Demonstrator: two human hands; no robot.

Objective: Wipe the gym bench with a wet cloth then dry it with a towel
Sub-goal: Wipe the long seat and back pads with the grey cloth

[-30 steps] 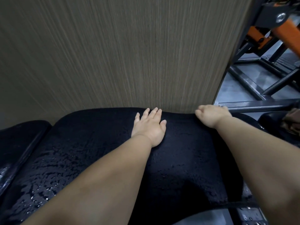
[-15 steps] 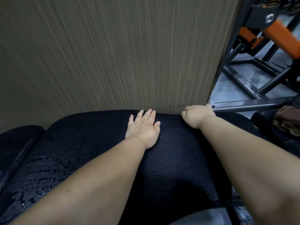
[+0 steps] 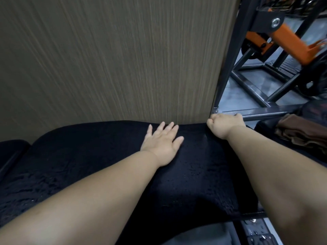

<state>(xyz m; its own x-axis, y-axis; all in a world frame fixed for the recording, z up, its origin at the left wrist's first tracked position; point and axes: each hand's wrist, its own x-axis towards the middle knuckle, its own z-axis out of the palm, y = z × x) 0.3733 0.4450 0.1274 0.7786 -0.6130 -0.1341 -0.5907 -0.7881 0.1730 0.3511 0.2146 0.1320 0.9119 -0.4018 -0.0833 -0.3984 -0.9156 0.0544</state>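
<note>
gym bench (image 3: 14, 151) lies across the lower part of the view, its long pad hard against a wood-grain panel (image 3: 115, 59). most of the pad is covered by a black towel (image 3: 194, 174) spread flat, with its near edge hanging over the front.

hands: the left hand (image 3: 161, 144) lies palm down on the towel near the far edge, fingers straight and slightly spread, pressing. the right hand (image 3: 224, 125) is at the towel's far right corner, fingers curled into a fist round the edge; the fingertips themselves are hidden. a crease runs from that corner into the cloth.

other items: a brown cloth (image 3: 304, 133) lies bunched on a separate pad to the right. a dark steel frame (image 3: 265, 112) and an orange machine (image 3: 290, 39) stand beyond.

assessment: the drying step appears to be in hand. the towel is judged light, soft and limp, and likely to bunch or skid on slick, damp vinyl. best held at an edge or corner with one hand while a flat palm bears down mid-cloth. the bench is judged heavy and firm under pressure, so it needs no steadying.
</note>
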